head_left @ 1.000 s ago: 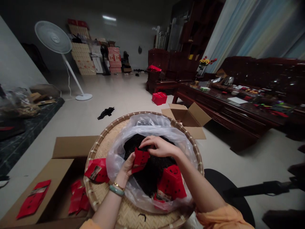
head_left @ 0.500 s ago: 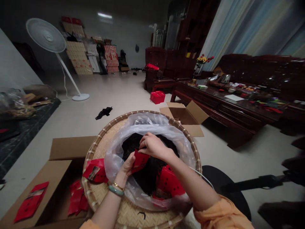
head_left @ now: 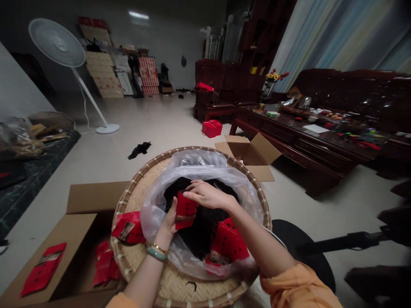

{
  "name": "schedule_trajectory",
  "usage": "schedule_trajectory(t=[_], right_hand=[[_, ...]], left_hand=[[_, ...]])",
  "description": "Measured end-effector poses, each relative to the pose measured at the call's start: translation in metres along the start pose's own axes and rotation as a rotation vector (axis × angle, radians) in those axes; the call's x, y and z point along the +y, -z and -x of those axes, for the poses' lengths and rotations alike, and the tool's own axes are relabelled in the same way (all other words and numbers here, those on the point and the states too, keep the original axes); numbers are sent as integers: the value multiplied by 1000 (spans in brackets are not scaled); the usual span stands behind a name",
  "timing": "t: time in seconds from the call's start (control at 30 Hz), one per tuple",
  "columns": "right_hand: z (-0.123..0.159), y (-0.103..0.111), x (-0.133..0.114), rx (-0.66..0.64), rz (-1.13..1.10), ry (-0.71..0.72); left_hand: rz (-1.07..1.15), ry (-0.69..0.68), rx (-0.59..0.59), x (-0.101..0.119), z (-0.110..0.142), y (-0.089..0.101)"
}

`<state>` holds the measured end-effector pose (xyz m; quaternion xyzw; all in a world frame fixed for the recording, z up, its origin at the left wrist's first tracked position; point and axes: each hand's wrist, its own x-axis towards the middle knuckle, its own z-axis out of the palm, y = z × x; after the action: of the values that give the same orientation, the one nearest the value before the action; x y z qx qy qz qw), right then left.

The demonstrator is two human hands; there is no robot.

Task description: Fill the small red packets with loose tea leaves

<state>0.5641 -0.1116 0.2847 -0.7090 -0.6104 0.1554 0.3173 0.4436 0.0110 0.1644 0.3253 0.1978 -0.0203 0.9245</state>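
Note:
My left hand (head_left: 171, 217) is closed round a small red packet (head_left: 185, 210) with dark dots down its front, held upright. At the packet's top edge is my right hand (head_left: 205, 194), its thumb touching the corner and its other fingers reaching over and behind, partly hidden. Below both hands, a clear plastic bag (head_left: 154, 201) stands wide open, full of dark loose stuff (head_left: 201, 235) like tea leaves. More red packets (head_left: 228, 241) lie inside the bag's near right side. The bag sits on a round woven bamboo tray (head_left: 173, 284).
Red packets (head_left: 129, 229) rest on the tray's left rim. An open cardboard box (head_left: 77, 231) at left holds more; another cardboard box (head_left: 248, 152) stands beyond, beside a dark wooden table (head_left: 272, 132). A white fan (head_left: 107, 128) and black stand (head_left: 302, 252) flank the tray.
The red packet has turned more upright and faces me more. My right hand's fingers have gone from a bunched pinch above it to lying straighter across its top edge.

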Motion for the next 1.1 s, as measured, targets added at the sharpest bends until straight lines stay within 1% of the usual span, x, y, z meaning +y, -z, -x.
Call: schedule_trajectory(t=[0.07, 0.13, 0.17, 0.2, 0.27, 0.33, 0.43, 0.53, 0.67, 0.8, 0.87, 0.97, 1.03, 1.1], right_hand=[[7, 1, 11, 122, -79, -70], [16, -2, 26, 211, -89, -220], [22, -7, 34, 195, -45, -289], [26, -13, 41, 137, 15, -335], [34, -30, 52, 30, 139, -402], [37, -49, 59, -17, 235, -432], [35, -70, 62, -6, 297, -483], [32, -77, 66, 56, 278, -512], [36, -69, 70, 134, 160, -494], [41, -47, 64, 201, -91, -517], [39, -32, 55, 253, -177, -496], [29, -10, 33, 321, -212, -390], [20, 0, 15, 321, -170, -327], [10, 4, 1, 267, -126, -275]], left_hand=[[12, -24, -4, 2, 1, -1], [32, -49, -13, 4, 2, -4], [41, -57, -17, 4, 2, -5], [47, -62, -21, 5, 3, -6], [52, -68, -29, 6, 5, -9], [51, -66, -37, 6, 6, -12], [55, -57, -43, 7, 7, -15], [66, -55, -50, 7, 7, -15], [71, -67, -38, 6, 6, -11], [51, -58, -17, 5, 7, -11], [39, -55, -9, 5, 7, -11], [21, -39, 12, 2, 6, -9], [8, -35, 39, 0, 3, -6], [-5, -61, 56, -3, 1, -2]])
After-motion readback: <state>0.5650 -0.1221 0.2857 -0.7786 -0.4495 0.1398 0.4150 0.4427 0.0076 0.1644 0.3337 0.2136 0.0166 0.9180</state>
